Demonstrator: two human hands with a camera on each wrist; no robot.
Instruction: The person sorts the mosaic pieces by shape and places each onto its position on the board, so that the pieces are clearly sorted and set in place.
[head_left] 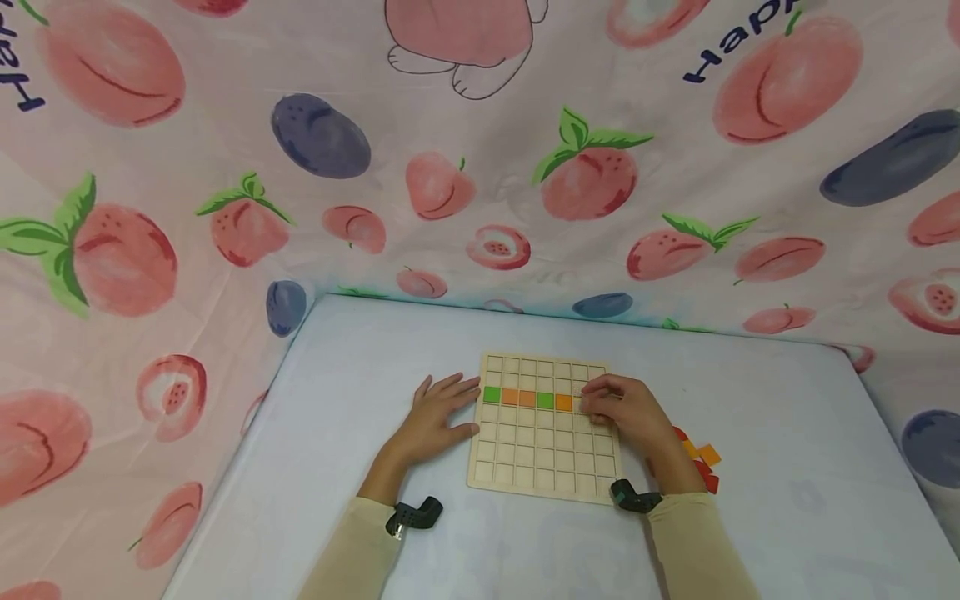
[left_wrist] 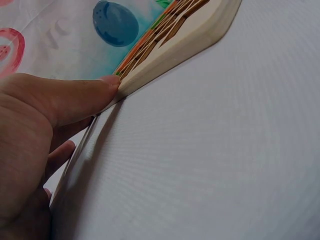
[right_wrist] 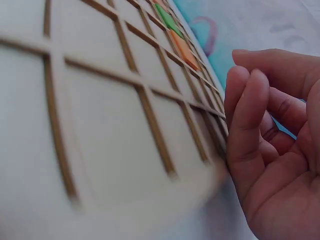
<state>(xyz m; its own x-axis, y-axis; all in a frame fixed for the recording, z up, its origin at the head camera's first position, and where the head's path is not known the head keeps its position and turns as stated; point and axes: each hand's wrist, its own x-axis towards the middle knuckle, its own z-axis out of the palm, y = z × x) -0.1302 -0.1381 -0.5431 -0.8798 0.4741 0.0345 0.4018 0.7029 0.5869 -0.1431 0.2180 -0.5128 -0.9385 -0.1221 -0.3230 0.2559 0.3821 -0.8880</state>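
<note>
A wooden grid board (head_left: 545, 478) lies on the white table, with a row of square tiles across it: a green tile (head_left: 491, 394), two light orange tiles (head_left: 518, 398), another green tile (head_left: 545, 402) and a deeper orange tile (head_left: 563, 403). My left hand (head_left: 431, 423) rests at the board's left edge, fingers spread, its thumb (left_wrist: 102, 92) touching the rim. Over the right end of that row, beside the deeper orange tile, is my right hand (head_left: 628, 412). Its fingers (right_wrist: 245, 112) are bent with tips close together; no tile shows between them, but one could be hidden.
A small pile of loose red, orange and yellow tiles (head_left: 708, 455) lies right of the board, partly behind my right wrist. Fruit-printed cloth (head_left: 480, 192) hangs behind the table (head_left: 787, 433) and on its left side. Each wrist carries a black device (head_left: 636, 497).
</note>
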